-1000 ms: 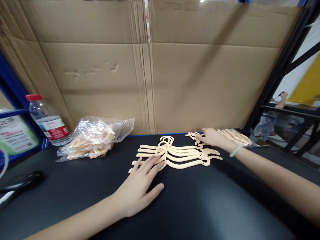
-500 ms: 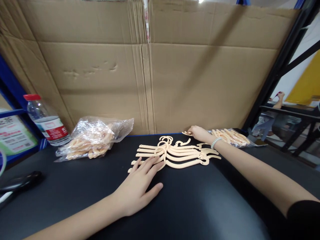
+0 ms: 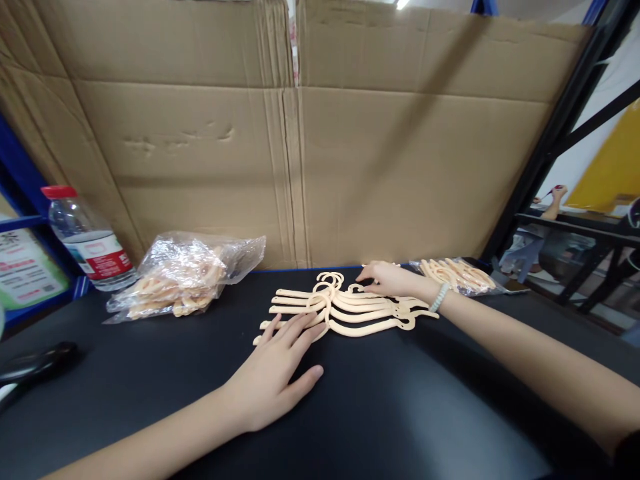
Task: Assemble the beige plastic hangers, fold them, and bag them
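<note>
Pale cream plastic hanger pieces with curved arms and ring-like hooks lie overlapped in a row on the black tabletop. My left hand rests flat with its fingers spread over the lower left arms of the row. At the row's far side, my right hand reaches in palm down, thumb and forefinger apart beside a loose hook piece. Whether its fingertips touch that piece I cannot tell. Another cream piece lies just behind my right hand, mostly hidden by it.
A clear bag of cream pieces sits at left, another bag at back right. A red-capped water bottle and a black object are at far left. Cardboard walls the back. Another person's hand shows at far right.
My right hand has let go of a piece at the back edge and moved slightly nearer, over the loose hook piece. My left hand stays in place on the row.
</note>
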{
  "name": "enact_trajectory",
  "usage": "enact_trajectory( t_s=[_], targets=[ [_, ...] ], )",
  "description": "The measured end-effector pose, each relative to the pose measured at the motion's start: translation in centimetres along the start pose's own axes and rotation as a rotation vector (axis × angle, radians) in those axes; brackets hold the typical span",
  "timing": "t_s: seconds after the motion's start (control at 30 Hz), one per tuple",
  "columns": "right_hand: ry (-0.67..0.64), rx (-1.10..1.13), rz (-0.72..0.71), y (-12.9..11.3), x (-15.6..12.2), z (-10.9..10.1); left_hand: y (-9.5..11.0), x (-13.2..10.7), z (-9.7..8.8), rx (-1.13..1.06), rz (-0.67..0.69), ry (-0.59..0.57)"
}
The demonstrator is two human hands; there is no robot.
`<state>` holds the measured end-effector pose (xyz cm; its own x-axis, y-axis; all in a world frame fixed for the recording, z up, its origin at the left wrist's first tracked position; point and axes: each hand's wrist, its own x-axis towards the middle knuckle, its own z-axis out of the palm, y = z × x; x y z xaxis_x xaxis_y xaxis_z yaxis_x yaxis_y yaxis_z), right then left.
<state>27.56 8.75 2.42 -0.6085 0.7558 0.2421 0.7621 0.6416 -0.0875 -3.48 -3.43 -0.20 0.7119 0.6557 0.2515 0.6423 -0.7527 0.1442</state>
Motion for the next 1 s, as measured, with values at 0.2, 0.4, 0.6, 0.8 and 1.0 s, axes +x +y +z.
enact_trajectory(
  t_s=[0.2,0.4,0.6,0.8,1.0],
  targets=[
    [0.003,0.026,0.005,-0.6,0.5,0.6,0.3,0.0,-0.1,0.004,-0.026,-0.019],
    [-0.061,0.106,0.004,0.3,0.3,-0.5,0.2,0.1,-0.1,-0.005,-0.022,-0.009],
    [-0.079,0.107,0.036,0.2,0.5,-0.3,0.2,0.1,-0.4,-0.005,-0.028,-0.039],
    [-0.013,0.051,0.11,2.2,0.7,-0.5,0.3,0.3,-0.4,-0.007,-0.024,-0.042],
    [0.172,-0.019,0.274,5.6,-0.7,-1.4,0.2,0.1,-0.3,-0.012,-0.003,-0.011]
  ],
)
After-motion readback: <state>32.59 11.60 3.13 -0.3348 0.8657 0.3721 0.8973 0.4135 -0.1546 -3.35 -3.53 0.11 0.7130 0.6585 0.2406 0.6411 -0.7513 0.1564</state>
